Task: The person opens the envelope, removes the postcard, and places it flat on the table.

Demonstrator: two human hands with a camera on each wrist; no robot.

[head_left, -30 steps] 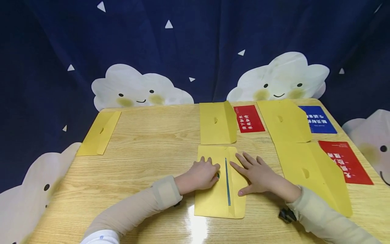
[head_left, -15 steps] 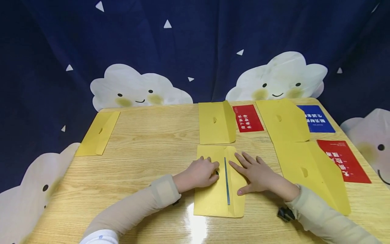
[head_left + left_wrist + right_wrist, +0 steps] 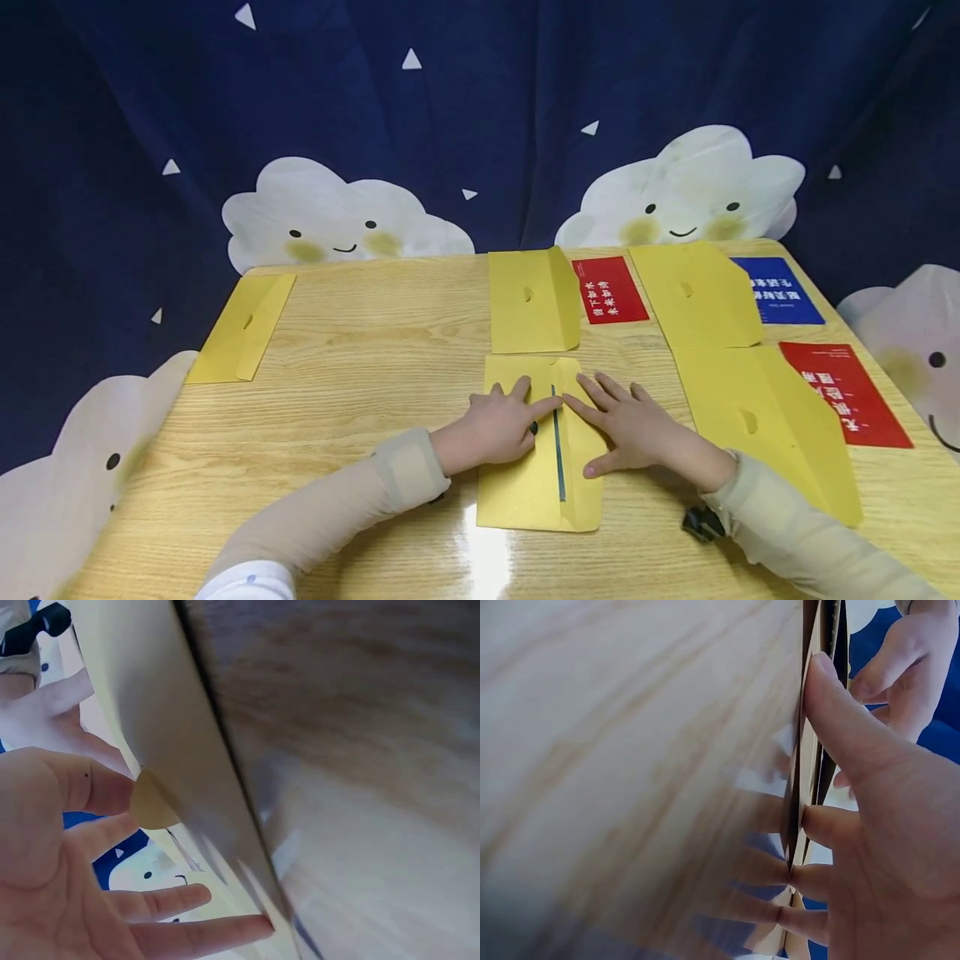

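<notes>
A yellow envelope (image 3: pixel 517 500) lies flat at the middle of the table, its flap (image 3: pixel 585 500) unfolded to the right. In its mouth shows a narrow dark blue-green strip (image 3: pixel 559 467), apparently the edge of something inside. My left hand (image 3: pixel 495 425) rests on the envelope's body. Its thumb touches the raised half-round tab (image 3: pixel 154 802) in the left wrist view, while the index finger stretches across the strip to the flap. On the flap lies my right hand (image 3: pixel 633 425), fingers spread and straight. In the right wrist view, its thumb (image 3: pixel 832 690) is at the paper's edge.
Other yellow envelopes lie at the far left (image 3: pixel 243 329), behind the middle one (image 3: pixel 521 312), and at right (image 3: pixel 690 308) (image 3: pixel 757 400). Cards stick out beside them: red (image 3: pixel 622 292), blue (image 3: pixel 787 292) and red (image 3: pixel 862 400). A cloud-printed curtain (image 3: pixel 480 108) hangs behind the table.
My left index finger has straightened from a curl near the tab and now reaches right across the strip to the flap. The right hand stays where it was.
</notes>
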